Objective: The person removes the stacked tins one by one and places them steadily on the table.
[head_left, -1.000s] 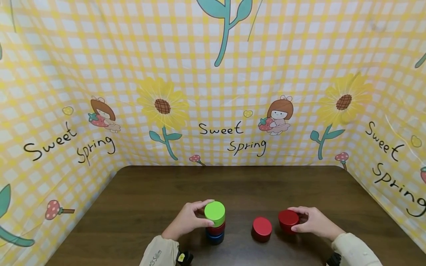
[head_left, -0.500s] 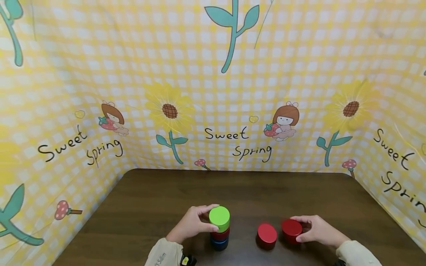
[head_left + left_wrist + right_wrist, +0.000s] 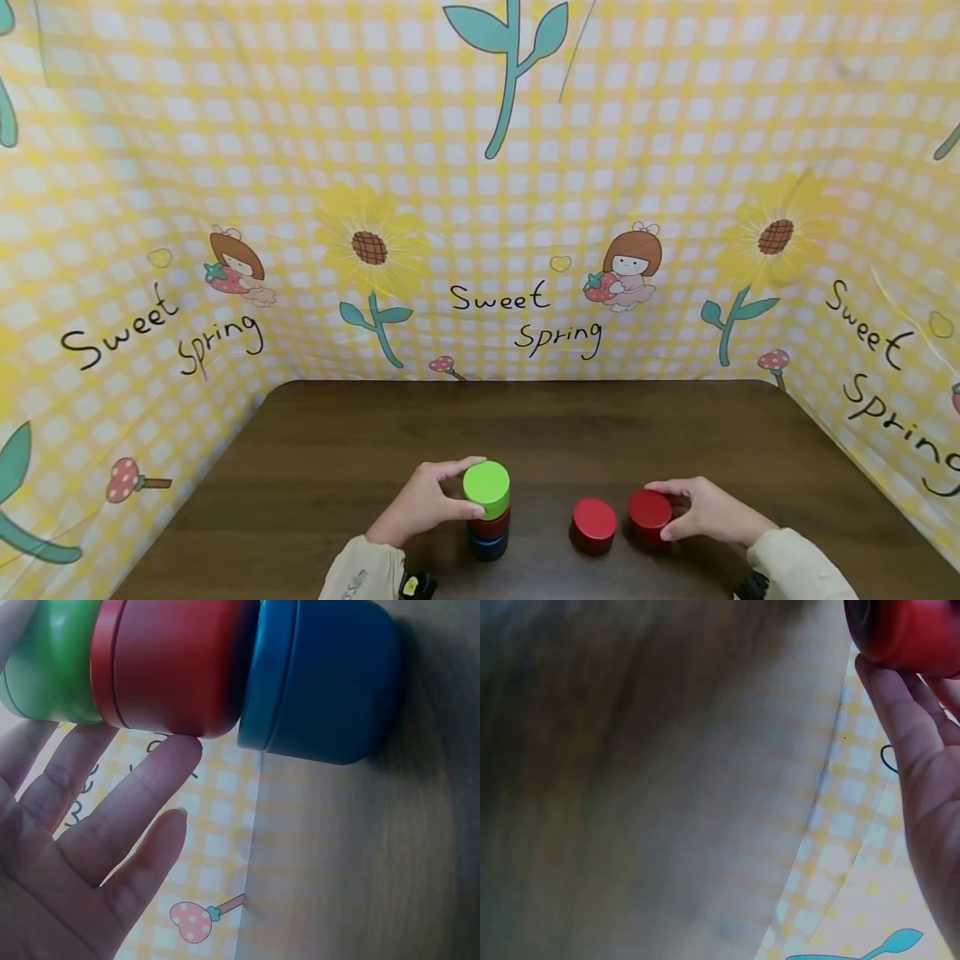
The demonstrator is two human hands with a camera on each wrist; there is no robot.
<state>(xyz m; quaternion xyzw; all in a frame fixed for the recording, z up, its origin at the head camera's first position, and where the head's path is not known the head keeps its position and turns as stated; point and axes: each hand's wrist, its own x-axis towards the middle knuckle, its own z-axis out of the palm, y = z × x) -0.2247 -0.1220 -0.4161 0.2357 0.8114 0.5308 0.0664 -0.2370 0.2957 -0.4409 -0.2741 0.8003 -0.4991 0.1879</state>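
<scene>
Dark red container sits in the pinch of the right hand, the thumb on its near side and the fingers reaching round its far side. From where I stand, its lid faces up with little tilt. The right wrist view seems to show its dark underside, so I would judge it is lifted a little, but I cannot tell for certain whether it touches the surface.

What matters most is the row from right to left. Just to the left of that container, with a narrow gap between them, stands a brighter red container, upright and touched by neither hand; the right hand is clearly the nearer one. Further left, across a wider gap, rises a stack: blue container at the bottom, middle red container upon it, green container on top. Each piece is squat and round, so only the stack has a long axis, and that runs upright.

The left hand comes at the stack from its left side, gripping the green container between thumb and fingers. Seen from the left wrist, one fingertip rests against the middle red container, while the little finger stands free.
</scene>
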